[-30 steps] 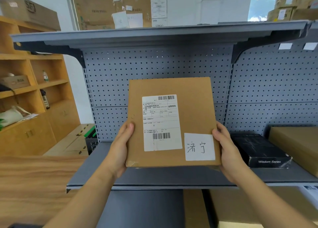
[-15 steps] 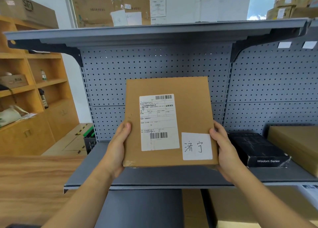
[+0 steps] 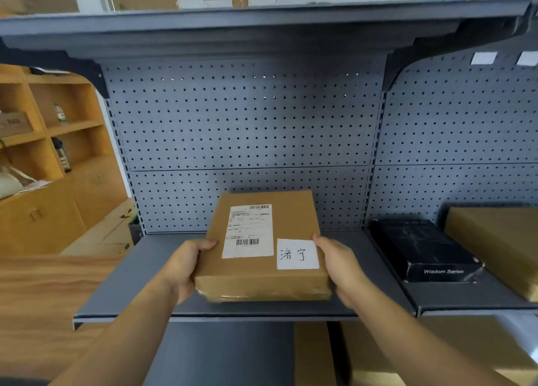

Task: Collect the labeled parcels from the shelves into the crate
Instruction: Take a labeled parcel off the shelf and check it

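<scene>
Your two bare forearms reach up from the bottom of the frame. Your left hand [image 3: 186, 269] grips the left edge of one flat brown cardboard parcel [image 3: 294, 219], thumb over the top face, other fingers hidden beneath. Your right hand [image 3: 343, 269] clasps the right edge the same way.

The parcel sits lower centre, low over the grey metal shelf [image 3: 145, 283]; whether it touches the shelf cannot be told. It carries two labels: one white printed shipping label with barcodes [image 3: 247, 231] and one small white sticker with handwritten characters [image 3: 297, 254].

At the right, two more boxes lie on the shelf: one black box [image 3: 422, 249] and one brown cardboard box [image 3: 500, 240], cut by the frame edge. Behind stands a grey pegboard panel [image 3: 247, 123].
</scene>
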